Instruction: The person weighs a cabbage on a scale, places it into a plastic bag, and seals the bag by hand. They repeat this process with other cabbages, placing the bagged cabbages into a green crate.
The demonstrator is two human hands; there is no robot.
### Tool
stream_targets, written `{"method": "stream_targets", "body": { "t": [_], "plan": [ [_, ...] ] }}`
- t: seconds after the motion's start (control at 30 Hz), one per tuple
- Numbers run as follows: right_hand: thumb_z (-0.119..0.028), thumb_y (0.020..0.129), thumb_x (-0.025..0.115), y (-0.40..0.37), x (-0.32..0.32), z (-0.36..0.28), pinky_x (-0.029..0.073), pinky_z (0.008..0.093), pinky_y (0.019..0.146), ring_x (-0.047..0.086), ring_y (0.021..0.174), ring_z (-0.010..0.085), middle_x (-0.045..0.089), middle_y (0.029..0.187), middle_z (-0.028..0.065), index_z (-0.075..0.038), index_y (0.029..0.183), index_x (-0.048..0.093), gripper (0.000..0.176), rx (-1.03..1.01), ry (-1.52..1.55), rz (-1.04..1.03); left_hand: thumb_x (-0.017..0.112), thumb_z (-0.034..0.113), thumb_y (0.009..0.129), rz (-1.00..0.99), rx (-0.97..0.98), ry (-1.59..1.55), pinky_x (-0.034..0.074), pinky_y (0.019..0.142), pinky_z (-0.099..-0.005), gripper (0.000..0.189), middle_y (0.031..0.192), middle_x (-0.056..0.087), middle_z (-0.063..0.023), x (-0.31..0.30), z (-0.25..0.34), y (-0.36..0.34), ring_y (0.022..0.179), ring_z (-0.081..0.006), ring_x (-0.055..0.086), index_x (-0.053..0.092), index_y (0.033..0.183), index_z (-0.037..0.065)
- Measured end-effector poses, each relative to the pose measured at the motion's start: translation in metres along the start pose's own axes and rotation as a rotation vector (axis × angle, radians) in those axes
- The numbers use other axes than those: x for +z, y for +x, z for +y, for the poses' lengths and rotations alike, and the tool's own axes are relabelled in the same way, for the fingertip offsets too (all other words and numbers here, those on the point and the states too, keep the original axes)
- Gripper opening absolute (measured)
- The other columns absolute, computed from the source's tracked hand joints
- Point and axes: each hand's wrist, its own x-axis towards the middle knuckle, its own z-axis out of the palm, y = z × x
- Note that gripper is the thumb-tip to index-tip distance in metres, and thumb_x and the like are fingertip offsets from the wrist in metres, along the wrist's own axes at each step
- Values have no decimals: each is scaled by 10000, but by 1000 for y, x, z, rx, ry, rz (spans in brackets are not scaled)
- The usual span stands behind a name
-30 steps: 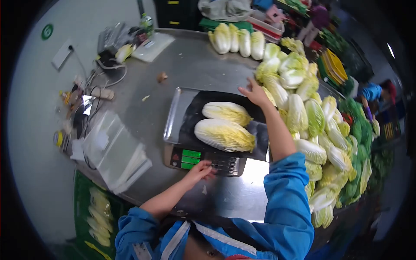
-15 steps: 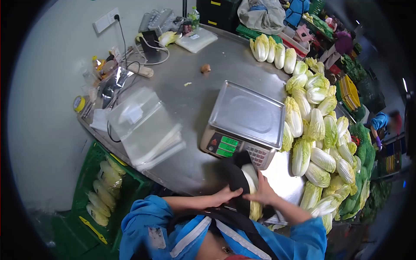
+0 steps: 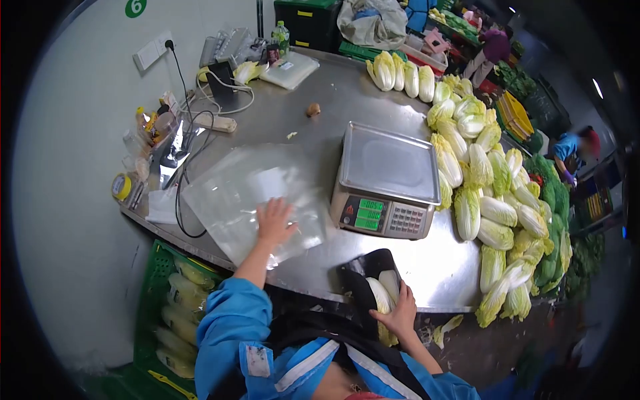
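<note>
left hand splayed, palm down, well forward; right hand curled, nearer the body.

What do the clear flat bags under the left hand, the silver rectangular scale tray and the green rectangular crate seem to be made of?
Clear flat bags: probably thin glossy plastic film, being see-through with glints.
Silver rectangular scale tray: likely metal, satin finish, from its grey sheen and blurred reflections.
Green rectangular crate: perhaps moulded plastic, from its uniform colour; finish unclear.
</note>
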Motion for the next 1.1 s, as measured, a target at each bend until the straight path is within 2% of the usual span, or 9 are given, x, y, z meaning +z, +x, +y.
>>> {"method": "stream_targets", "body": {
  "t": [0.27, 0.4, 0.5, 0.6, 0.67, 0.87, 0.93, 1.03, 1.1],
  "plan": [
    [-477, 497, 766, -16, 22, -21, 316, 474, 924, 388, 1120, 397, 352, 1273, 237, 5, 1318, 257, 1080, 21, 8, 178, 445, 440, 862, -156, 469, 24, 90, 1045, -544, 529, 1420, 275, -35, 25, 10, -7, 1332, -238, 188, 372, 1325, 195],
    [-474, 505, 762, -24, 31, -26, 307, 469, 925, 392, 1110, 392, 372, 1270, 229, 20, 1303, 271, 1060, 47, 35, 242, 398, 366, 902, -95, 297, -88, 108, 1049, -519, 432, 1390, 336, -16, 29, 0, -7, 1327, -215, 212, 430, 1289, 177],
    [-469, 508, 759, -20, 39, -31, 304, 466, 923, 397, 1096, 388, 384, 1263, 222, 16, 1287, 299, 1026, -2, 34, 346, 361, 306, 923, 422, 196, -716, 72, 1051, -520, 353, 1356, 399, 6, 4, 26, -9, 1316, -218, 242, 516, 1215, 183],
    [-479, 531, 739, -30, 56, -41, 320, 470, 882, 412, 1062, 391, 417, 1255, 182, -53, 1253, 389, 909, -194, 57, 430, 365, 301, 922, -41, 387, -176, 63, 1033, -557, 347, 1334, 428, 21, 38, 25, -30, 1302, -240, 270, 533, 1199, 180],
    [-486, 541, 722, -25, 59, -56, 334, 470, 857, 418, 1062, 390, 432, 1256, 159, -79, 1204, 463, 819, -369, 16, 413, 379, 299, 917, -162, 228, -381, 88, 1010, -594, 345, 1305, 458, 34, 24, 35, -21, 1280, -243, 311, 528, 1205, 183],
    [-470, 518, 741, 6, 77, -106, 343, 466, 850, 405, 1115, 368, 367, 1297, 188, -73, 1227, 393, 884, -225, 167, 349, 534, 195, 788, 138, 884, -573, 153, 1026, -527, 449, 1262, 484, -106, -41, 107, -115, 1258, -265, 346, 488, 1216, 64],
    [-472, 518, 748, 14, 82, -109, 343, 468, 855, 388, 1147, 368, 335, 1309, 217, -60, 1238, 354, 919, -107, 205, 420, 488, 169, 822, 533, 330, -751, 255, 1016, -426, 449, 1216, 488, -164, -3, 82, -111, 1215, -292, 371, 436, 1234, -2],
    [-498, 539, 756, 35, 88, -125, 339, 504, 885, 262, 1265, 354, 252, 1335, 256, -5, 1245, 278, 985, -3, 219, 381, 454, 373, 907, -244, -515, -2067, 385, 936, -357, 536, 1243, 453, -108, 26, 63, -112, 1114, -226, 464, 317, 1309, 46],
    [-458, 561, 763, 62, 84, -135, 347, 464, 922, 244, 1267, 350, 239, 1332, 250, 16, 1254, 252, 983, 142, 419, 303, 569, 443, 830, -106, -621, -1771, 383, 940, -359, 686, 1275, 431, -85, 12, 93, -136, 1137, -234, 445, 283, 1332, 73]
  ]
}}
